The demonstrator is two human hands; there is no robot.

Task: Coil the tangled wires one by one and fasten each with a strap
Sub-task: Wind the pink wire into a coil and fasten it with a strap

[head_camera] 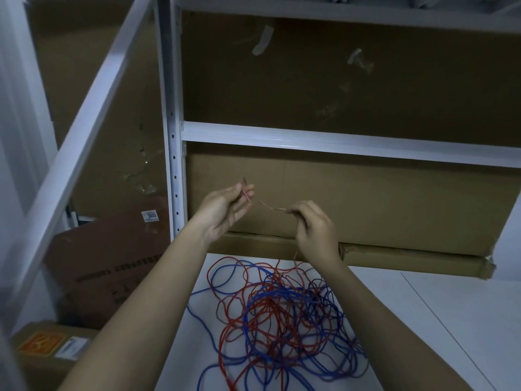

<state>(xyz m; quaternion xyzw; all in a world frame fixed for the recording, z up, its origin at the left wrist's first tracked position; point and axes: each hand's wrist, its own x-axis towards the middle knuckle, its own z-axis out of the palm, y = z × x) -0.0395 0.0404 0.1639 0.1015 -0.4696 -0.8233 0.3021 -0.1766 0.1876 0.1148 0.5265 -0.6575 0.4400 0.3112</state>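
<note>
Hands are both raised over the table (423, 320), with a short stretch of red wire (272, 208) pulled between them. The left hand (225, 210) is turned palm-up-ish, and one end of the wire is pinched between thumb and fingertips, a little stub sticking up above the fingers. The right hand (313, 224) is curled around the other part of that same wire, knuckles toward the camera, and the strand can be seen dropping from under it toward the pile below, though it's kinda blurry there.

Down on the white table, the tangle (282, 314) of red and blue wires is spread out in loose overlapping loops, right under and between the forearms. A few blue loops are trailing off the left side of the heap toward the table edge.

Behind the hands, a white metal rack (282, 136) is backed by big cardboard sheets (338, 193). More boxes (112, 263) are stacked off to the left on the floor, one with a small "3055" label.
</note>
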